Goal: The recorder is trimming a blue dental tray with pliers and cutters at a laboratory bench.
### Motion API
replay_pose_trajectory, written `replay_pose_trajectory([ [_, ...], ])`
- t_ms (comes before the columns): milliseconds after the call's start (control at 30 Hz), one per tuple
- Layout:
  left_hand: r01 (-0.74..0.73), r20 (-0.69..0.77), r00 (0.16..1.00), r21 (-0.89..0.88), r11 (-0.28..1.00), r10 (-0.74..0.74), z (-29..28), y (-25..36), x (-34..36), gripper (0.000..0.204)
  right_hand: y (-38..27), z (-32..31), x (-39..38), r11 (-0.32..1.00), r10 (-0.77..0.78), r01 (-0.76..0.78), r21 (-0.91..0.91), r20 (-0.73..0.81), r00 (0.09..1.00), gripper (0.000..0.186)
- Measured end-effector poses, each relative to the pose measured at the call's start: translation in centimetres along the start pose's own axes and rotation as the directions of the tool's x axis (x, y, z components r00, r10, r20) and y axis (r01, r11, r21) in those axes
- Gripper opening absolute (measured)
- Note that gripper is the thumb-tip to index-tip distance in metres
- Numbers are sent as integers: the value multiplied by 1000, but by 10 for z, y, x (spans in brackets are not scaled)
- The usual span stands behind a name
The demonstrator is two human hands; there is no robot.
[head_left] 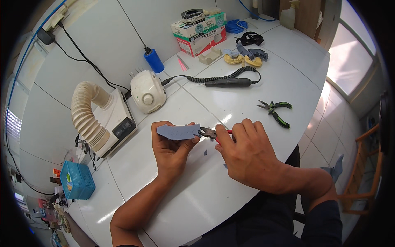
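Note:
My left hand (170, 158) is closed around a blue-grey flat piece (177, 132) with a rough, jagged right end, held above the white table. Red-handled cutting pliers (210, 133) are gripped in my right hand (249, 152). Their jaws meet the jagged end of the piece; whether they bite into it I cannot tell. Small blue-grey fragments (205, 152) lie on the tabletop below the jaws. Pliers with black and green handles (275, 111) rest to the right, handles spread.
A white control box (148, 92) has a coiled cord running to a black handpiece (227, 82). Left stand a hose unit (91, 117) and a blue basket (78, 181). Dental models (247, 59), stacked boxes (200, 35) and a blue cylinder (154, 61) are at the back.

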State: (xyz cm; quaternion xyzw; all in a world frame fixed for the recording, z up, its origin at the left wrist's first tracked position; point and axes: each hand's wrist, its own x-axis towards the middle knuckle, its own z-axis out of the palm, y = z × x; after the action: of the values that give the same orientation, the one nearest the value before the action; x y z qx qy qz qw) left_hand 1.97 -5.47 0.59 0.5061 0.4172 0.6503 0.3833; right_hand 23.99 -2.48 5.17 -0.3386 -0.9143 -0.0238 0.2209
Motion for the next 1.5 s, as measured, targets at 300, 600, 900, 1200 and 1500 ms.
replay_pose_trajectory([
  [300,19,23,1000,77,997,-21,-2,0,-1,49,6,-1,1,999,-27,27,38,8,1000,24],
  [600,10,14,1000,79,997,-12,-4,-1,3,52,15,7,2,997,-77,77,-13,-21,997,18],
  [900,86,73,993,62,994,-91,-11,-6,9,50,30,11,3,993,-93,94,69,-9,996,11],
  [1200,247,186,962,-260,933,-202,-20,-11,18,53,49,10,12,958,-79,35,285,146,986,12],
  [1500,392,207,919,-384,836,-336,-30,-12,23,61,52,6,10,857,-72,-33,515,183,981,23],
])
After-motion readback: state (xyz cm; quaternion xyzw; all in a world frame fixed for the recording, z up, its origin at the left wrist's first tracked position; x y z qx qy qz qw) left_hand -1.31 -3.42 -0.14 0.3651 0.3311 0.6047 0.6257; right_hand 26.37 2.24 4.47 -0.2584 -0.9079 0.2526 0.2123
